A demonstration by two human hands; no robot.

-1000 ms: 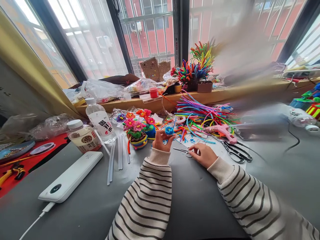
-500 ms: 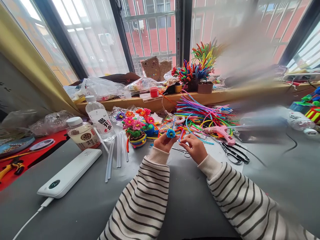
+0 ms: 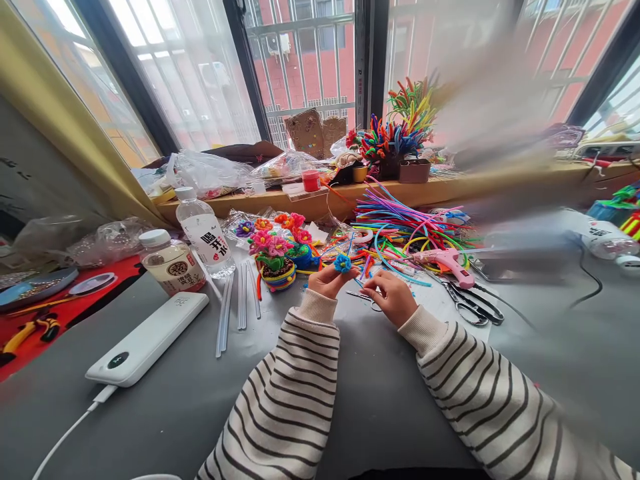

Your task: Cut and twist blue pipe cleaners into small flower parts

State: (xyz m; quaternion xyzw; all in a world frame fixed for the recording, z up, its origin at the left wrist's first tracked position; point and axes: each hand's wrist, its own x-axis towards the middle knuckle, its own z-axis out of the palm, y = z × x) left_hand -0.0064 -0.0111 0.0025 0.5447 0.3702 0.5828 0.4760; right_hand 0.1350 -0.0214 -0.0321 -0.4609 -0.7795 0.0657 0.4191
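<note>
My left hand [image 3: 327, 283] pinches a blue pipe-cleaner flower [image 3: 343, 263] with a small yellowish centre, held above the grey table. A blue stem sticks up behind the bloom. To its right, my right hand [image 3: 393, 297] has its thumb and fingertips closed on a thin blue pipe cleaner [image 3: 358, 283] that runs toward the flower. Small scissors [image 3: 370, 303] lie partly hidden beneath my hands. Just left of them stands a little pot of pink pipe-cleaner flowers [image 3: 271, 247].
Loose pipe cleaners [image 3: 395, 213] are heaped behind my hands. A pink glue gun [image 3: 453, 265] and large black scissors [image 3: 473, 307] lie at right. Clear glue sticks [image 3: 225, 317], a water bottle [image 3: 205, 233], a lidded drink jar [image 3: 170, 263] and a white power bank [image 3: 147, 340] occupy the left.
The view has shifted slightly, so the surroundings sit a little further right. Both hands keep almost the same pose, still holding the blue flower and the pipe cleaner.
</note>
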